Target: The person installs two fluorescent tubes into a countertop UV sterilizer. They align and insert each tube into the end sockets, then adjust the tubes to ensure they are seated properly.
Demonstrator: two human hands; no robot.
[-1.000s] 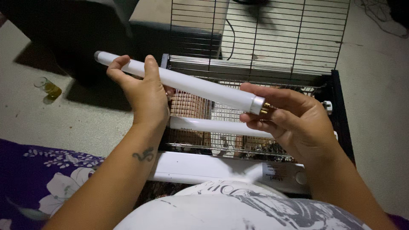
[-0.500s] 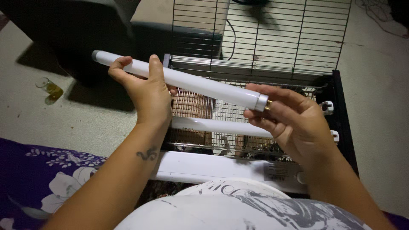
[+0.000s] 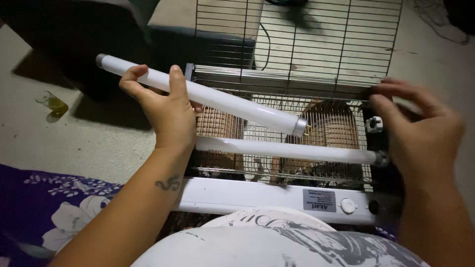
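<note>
Tube [image 3: 208, 96] stayed clamped in your left hand [image 3: 166, 111]; your right hand [image 3: 420, 133] released its end, fingers apart beside the cage [image 3: 297, 44].

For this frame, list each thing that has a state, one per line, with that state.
Left hand: gripping the upper white tube, holding it tilted in the air.
Upper white tube: lifted, held only by the left hand.
Lower white tube: lying across the wire cage.
Right hand: blurred, off the tube, fingers spread near the cage's right edge.
Wire cage: mesh panel raised.
</note>
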